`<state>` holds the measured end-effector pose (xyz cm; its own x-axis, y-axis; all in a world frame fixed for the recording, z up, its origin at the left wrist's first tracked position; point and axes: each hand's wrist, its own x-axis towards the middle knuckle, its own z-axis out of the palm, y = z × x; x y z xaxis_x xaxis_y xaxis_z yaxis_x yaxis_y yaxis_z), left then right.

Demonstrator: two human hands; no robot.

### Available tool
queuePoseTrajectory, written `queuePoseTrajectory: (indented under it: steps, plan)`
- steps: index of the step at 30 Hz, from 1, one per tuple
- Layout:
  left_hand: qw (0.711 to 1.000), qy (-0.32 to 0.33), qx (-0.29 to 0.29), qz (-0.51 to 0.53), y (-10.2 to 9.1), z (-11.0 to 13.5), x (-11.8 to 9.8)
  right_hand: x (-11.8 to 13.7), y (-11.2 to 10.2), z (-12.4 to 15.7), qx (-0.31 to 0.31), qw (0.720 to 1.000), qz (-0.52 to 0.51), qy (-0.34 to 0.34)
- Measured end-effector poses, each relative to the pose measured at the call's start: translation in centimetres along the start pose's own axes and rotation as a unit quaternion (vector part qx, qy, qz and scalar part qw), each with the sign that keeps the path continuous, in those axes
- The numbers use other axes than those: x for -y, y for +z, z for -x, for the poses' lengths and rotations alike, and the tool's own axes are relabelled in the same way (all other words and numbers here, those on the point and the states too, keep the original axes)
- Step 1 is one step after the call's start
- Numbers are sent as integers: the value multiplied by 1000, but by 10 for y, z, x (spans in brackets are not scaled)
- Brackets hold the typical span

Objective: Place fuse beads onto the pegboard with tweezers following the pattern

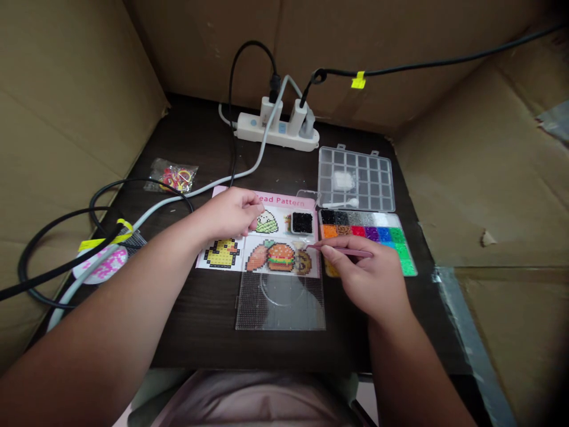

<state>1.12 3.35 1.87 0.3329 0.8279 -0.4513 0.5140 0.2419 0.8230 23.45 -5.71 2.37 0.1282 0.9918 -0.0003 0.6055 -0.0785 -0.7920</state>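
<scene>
My right hand (367, 276) pinches pink tweezers (342, 251) whose tip points left over the bead pattern sheet (284, 200), near the burger and cookie pictures. My left hand (231, 212) rests curled on the sheet's upper left, its fingers closed beside the rice-ball picture; what they hold, if anything, is hidden. A clear square pegboard (280, 302) lies just below the sheet, with no beads I can see on it. A small tray of black beads (302, 223) sits on the sheet. The open bead box (402, 243) with coloured compartments lies behind my right hand.
The box's clear lid (355, 178) lies open behind it. A white power strip (278, 127) with plugs and cables is at the back. A bag of coloured rings (174, 176) and thick black cables (53, 267) lie at left. Cardboard walls surround the dark table (213, 332).
</scene>
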Motion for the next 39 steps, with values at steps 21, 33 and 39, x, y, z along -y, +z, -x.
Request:
queuePoseTrajectory:
  steps: [21,33,39]
  plan:
    - [1000,7,3,2,2,0,-2,-1,12,-5,-120,989,-72,-46]
    - [1000,7,2,3,1,1,0,-3,19,-10,-107,992,-50,-44]
    - [1000,8,3,0,1,0,0,-4,20,-10,-103,993,-53,-35]
